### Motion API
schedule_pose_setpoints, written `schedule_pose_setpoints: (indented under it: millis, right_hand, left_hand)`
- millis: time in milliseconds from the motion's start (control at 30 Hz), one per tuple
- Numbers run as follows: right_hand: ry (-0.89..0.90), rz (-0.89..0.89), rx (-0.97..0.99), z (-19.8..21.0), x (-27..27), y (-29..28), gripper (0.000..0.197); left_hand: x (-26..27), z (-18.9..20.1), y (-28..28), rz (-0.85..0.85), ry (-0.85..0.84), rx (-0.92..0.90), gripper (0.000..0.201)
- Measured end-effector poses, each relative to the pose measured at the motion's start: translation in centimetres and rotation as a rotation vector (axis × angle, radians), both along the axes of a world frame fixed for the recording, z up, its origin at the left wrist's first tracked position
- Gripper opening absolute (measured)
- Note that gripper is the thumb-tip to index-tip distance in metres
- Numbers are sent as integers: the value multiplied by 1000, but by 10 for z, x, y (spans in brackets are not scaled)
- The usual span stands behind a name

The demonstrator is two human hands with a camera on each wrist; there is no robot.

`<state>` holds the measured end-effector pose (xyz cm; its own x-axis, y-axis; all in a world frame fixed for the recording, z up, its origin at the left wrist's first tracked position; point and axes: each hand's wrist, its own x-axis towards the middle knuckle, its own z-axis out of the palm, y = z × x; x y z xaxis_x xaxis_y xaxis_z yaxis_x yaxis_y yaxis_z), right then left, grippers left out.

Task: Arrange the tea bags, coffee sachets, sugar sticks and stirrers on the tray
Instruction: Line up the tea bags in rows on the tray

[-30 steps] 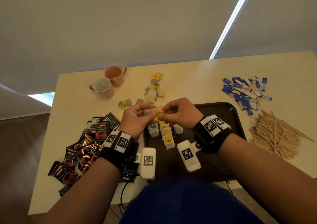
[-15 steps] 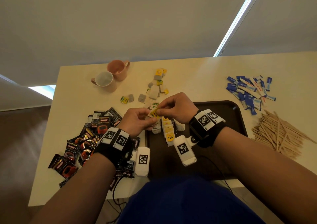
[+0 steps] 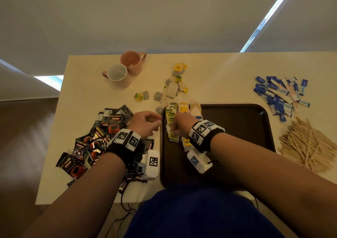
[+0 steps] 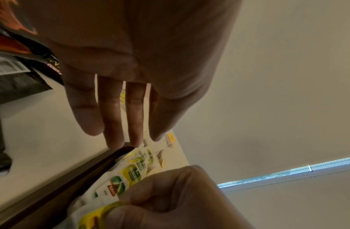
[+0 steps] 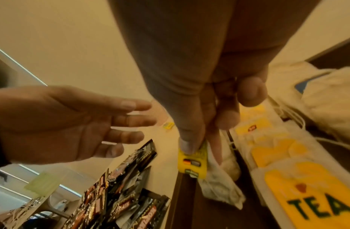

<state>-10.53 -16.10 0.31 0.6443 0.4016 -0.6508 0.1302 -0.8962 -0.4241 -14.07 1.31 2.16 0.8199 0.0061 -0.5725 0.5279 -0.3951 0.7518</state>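
Tabletop mugs stand apart; right hand pinches tea bag, left hand slack.

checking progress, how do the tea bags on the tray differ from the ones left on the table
The tea bags on the tray lie in neat overlapping rows at its left end; the tea bags on the table are loosely scattered beyond the tray. Both have yellow tags.
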Motion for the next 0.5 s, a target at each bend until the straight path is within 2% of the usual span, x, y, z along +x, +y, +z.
schedule_pose_setpoints:
  millis: [167, 367, 500]
  right_hand:
    - [-67, 20, -59, -14, -1, 8, 14]
    - [-108, 49, -130, -19, 6, 8, 23]
    - [-151, 89, -130, -22, 6, 4, 19]
  left_hand:
    - [3, -6, -7, -8, 21, 4, 11]
    - [5, -17, -10, -61, 63, 100, 8]
    - [4, -27, -10, -102, 93, 153, 8]
